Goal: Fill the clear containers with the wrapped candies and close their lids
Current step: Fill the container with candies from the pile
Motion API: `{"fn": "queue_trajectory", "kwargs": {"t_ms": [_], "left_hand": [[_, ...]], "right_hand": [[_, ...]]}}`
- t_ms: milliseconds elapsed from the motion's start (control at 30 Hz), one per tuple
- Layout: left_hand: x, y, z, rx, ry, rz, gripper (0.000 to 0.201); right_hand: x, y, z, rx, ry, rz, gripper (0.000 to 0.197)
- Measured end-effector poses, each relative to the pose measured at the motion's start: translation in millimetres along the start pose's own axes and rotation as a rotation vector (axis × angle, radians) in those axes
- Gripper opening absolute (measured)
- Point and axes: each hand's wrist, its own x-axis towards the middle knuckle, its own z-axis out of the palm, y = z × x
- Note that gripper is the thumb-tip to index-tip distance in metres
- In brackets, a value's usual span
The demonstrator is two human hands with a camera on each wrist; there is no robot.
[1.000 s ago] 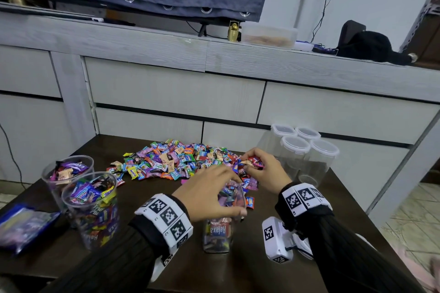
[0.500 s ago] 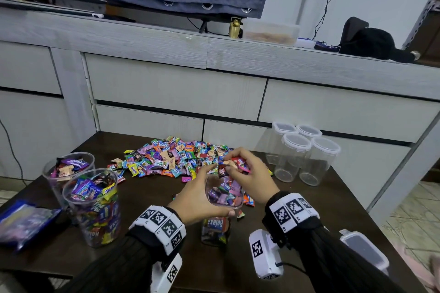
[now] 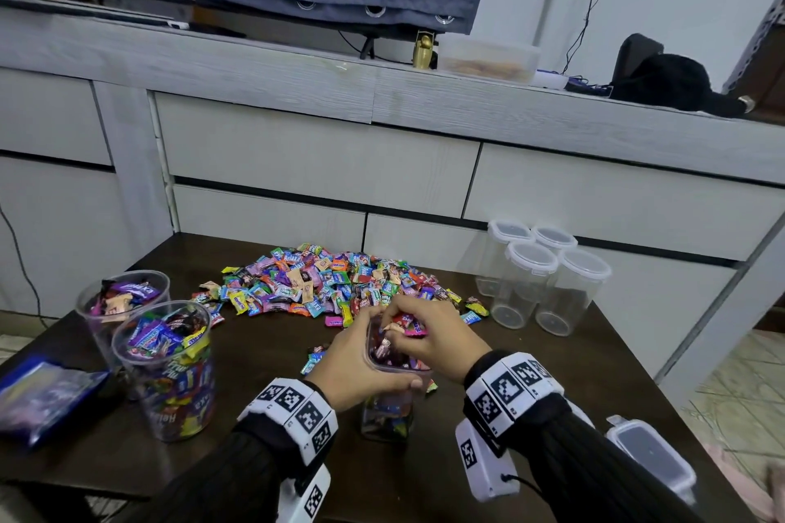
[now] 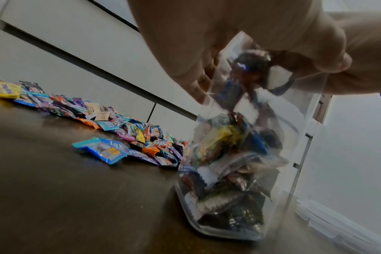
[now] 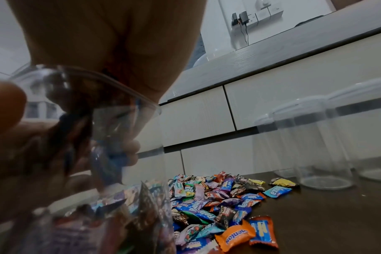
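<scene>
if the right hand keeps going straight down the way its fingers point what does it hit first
Most likely the candies already piled inside the square container. The right hand is over its open mouth with fingers angled down, pinching a few wrapped candies, while the left hand grips the rim. The exact gap is unclear.

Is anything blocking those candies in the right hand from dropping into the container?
Nothing visible does. The right hand holds candies right over the container's open mouth; the left hand grips only its rim, and the lid lies aside.
</scene>
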Motion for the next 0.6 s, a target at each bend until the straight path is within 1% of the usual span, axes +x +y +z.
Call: {"fn": "queue_trajectory", "kwargs": {"t_ms": [100, 300, 400, 600], "left_hand": [[2.4, 0.4, -1.4, -0.045, -0.025, -0.003, 0.092], [4.5, -0.6, -3.7, -0.018, -0.041, -0.013, 0.093], [4.3, -0.7, -3.1, -0.049, -0.054, -0.024, 0.092], [0.5, 2.5, -1.7, -0.084, -0.038, -0.032, 0.084]], "right_hand": [[-0.6, 0.0, 2.2, -0.034, -0.024, 0.009, 0.010], [3.3, -0.4, -0.6, -0.088, -0.045, 0.003, 0.016], [2.1, 0.6, -1.0, -0.057, -0.056, 0.012, 0.020], [0.5, 0.2, 1.4, 0.020, -0.062, 0.035, 0.020]]}}
